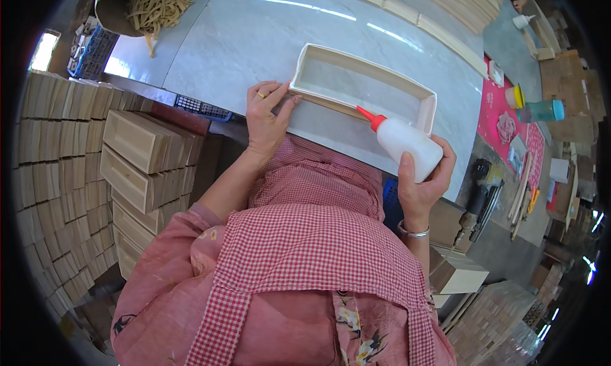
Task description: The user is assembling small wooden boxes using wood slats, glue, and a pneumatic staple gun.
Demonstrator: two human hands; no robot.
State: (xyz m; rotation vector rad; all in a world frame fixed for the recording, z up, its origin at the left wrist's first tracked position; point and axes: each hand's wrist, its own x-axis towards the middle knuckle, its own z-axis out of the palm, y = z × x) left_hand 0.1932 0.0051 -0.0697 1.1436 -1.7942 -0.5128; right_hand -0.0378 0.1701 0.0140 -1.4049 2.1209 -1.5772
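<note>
A long, pale wooden rectangular frame (366,69) rests on the grey marbled tabletop (235,32), whose surface shows inside it. My left hand (270,119) grips the frame's near left corner, thumb and fingers pinching the wood. In my right hand (428,183) is a white squeeze bottle (410,148), tilted so that its red pointed nozzle (370,116) meets the frame's near long side around the middle. My fingers wrap the bottle's base. Whether anything comes out of the nozzle is too small to tell.
A container of thin wood strips (159,9) stands at the far left. Wooden strips (407,13) lie along the far edge. Stacked wooden boxes (137,153) rise beside my left arm. A power tool (478,194) hangs at right, near a cloth-covered surface with a teal-lidded jar (541,111).
</note>
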